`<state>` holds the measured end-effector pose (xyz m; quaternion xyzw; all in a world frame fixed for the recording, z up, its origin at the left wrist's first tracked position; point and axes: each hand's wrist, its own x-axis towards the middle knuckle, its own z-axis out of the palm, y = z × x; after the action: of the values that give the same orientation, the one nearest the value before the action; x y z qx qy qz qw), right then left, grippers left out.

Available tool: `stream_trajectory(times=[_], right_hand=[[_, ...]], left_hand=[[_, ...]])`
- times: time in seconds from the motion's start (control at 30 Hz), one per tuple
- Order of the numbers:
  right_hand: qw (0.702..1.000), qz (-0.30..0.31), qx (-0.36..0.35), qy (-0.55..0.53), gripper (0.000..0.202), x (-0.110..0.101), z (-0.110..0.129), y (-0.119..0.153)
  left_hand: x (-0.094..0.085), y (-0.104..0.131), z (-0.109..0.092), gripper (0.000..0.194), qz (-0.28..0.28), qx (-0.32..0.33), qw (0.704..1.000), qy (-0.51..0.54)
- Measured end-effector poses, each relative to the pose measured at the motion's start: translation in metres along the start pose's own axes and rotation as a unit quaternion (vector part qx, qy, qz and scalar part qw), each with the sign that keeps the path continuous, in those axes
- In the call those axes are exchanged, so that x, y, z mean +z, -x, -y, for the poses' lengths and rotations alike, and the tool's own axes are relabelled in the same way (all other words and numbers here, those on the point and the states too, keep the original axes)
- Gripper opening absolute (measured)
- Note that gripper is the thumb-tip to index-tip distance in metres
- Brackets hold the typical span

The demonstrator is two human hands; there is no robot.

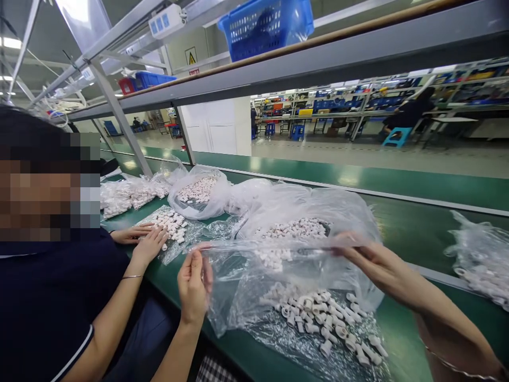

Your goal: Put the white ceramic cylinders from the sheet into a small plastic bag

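Stretched between my two hands is a clear plastic bag (pixel 234 276), its upper edge pulled nearly straight. My left hand (pixel 194 286) pinches one end of that edge, thumb on top. The other end is gripped by my right hand (pixel 360 252), slightly blurred. Beneath and in front of the bag, small white tubular plastic fittings (pixel 318 313) lie loose on a clear plastic sheet. Behind it, a large open bag (pixel 353 212) holds more of the same white pieces (pixel 298 229).
A co-worker (pixel 51 297) sits at the left, hands (pixel 149 244) on a pile of white pieces (pixel 170 223). Further filled bags (pixel 199 191) stand along the green table (pixel 405 339). One more bag (pixel 483 260) lies far right. A shelf with a blue basket (pixel 270 32) hangs above.
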<state>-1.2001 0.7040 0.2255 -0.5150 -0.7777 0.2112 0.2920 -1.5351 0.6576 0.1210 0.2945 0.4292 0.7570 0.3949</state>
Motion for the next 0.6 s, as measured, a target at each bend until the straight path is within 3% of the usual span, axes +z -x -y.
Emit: stream_trajectory(times=[0.07,0.13,0.27,0.43,0.6], right_hand=[[0.999,-0.013,0.017,-0.036,0.031,0.008,0.004,-0.003],[0.995,-0.074,0.042,-0.049,0.030,0.018,0.009,-0.006],[0.987,-0.147,0.058,0.015,0.034,0.030,0.015,-0.006],[0.995,-0.077,0.037,0.046,0.033,0.019,0.005,0.000],[0.996,-0.076,0.028,0.039,0.038,0.009,0.000,0.000]], left_hand=[[0.001,0.007,0.004,0.036,0.015,-0.003,1.000,-0.012],[0.003,0.014,0.008,0.038,0.020,-0.009,1.000,-0.019],[0.002,0.021,0.013,0.035,-0.024,-0.010,1.000,0.008],[-0.007,0.015,0.007,0.035,-0.034,-0.009,0.999,0.001],[-0.018,0.010,0.003,0.037,-0.029,-0.042,0.998,0.020]])
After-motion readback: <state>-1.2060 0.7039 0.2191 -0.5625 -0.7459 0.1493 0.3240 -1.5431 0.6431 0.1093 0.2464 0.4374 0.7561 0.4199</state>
